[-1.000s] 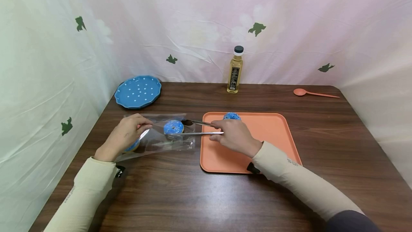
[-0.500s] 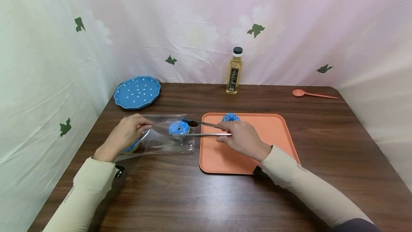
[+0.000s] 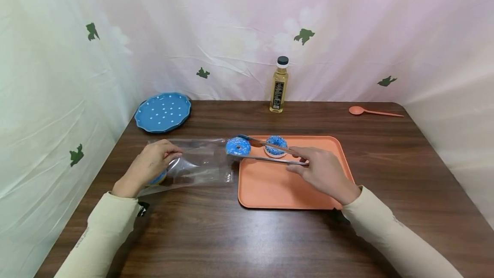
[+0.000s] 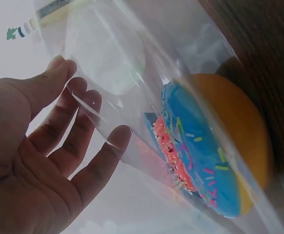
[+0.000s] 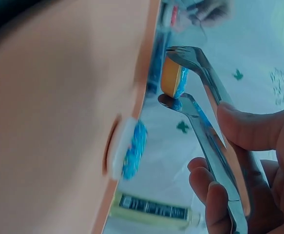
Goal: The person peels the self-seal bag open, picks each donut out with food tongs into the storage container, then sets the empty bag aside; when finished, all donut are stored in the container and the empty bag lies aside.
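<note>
My left hand (image 3: 150,162) pinches the edge of a clear plastic bag (image 3: 200,173) between thumb and fingers. Beside that hand, seen through the plastic, is a blue sprinkled donut (image 4: 200,146) with a yellow base; whether it lies inside the bag I cannot tell. A pink sprinkled piece (image 4: 168,153) shows behind it. My right hand (image 3: 324,173) grips metal tongs (image 3: 266,159), whose tips hold a blue-glazed donut (image 3: 236,145) between the bag's right end and the tray's left edge. Another blue donut (image 3: 274,140) with a white base sits on the orange tray (image 3: 274,190).
A blue polka-dot plate (image 3: 162,113) stands at the back left. At the back centre is a bottle of yellow liquid (image 3: 278,91), and an orange spoon (image 3: 356,110) lies at the back right. Curtains (image 3: 231,16) enclose the table's back and sides.
My right hand has drawn the tongs and their donut rightward, from over the bag to the tray's left edge. The left hand stays in place, pinching the bag.
</note>
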{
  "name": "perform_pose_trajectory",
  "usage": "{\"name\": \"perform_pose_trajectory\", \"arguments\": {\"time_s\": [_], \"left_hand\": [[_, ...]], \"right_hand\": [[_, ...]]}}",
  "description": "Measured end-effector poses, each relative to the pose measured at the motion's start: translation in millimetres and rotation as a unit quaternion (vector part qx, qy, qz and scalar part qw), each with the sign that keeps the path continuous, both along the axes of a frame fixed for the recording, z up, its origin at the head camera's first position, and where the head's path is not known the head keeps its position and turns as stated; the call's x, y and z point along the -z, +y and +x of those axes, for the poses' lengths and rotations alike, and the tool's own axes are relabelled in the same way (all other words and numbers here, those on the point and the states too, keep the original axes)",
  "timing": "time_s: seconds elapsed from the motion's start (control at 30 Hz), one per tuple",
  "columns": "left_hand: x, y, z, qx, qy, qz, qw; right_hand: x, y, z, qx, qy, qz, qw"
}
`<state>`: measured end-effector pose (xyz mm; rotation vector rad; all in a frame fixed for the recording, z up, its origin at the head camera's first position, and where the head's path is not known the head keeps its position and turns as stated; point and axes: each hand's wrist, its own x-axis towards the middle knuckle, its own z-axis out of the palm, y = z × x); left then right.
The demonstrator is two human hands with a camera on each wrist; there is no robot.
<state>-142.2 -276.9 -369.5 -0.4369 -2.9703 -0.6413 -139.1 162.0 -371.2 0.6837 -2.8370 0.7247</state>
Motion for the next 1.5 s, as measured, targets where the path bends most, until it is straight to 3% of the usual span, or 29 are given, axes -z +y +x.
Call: {"name": "perform_pose_trajectory", "arguments": {"time_s": [0.47,0.87,1.13,1.5], "left_hand": [[2.6,2.6,-1.0,-0.009,0.003,0.0,1.0],[5.2,3.5,-2.7,-0.009,-0.005,-0.002,0.9999],[4.7,4.7,-2.0,-0.001,-0.002,-0.003,1.0],[7.9,4.7,-3.4,0.001,-0.002,0.003,1.0]], "right_hand": [[-8.7,50.7,19.1,0.079,0.048,0.015,0.9956],[-3.3,91.3,33.8,0.135,0.043,-0.022,0.9896],[5.0,110.3,38.1,0.163,0.057,-0.014,0.9849],[13.9,124.7,37.0,0.209,0.003,0.043,0.9769]]}}
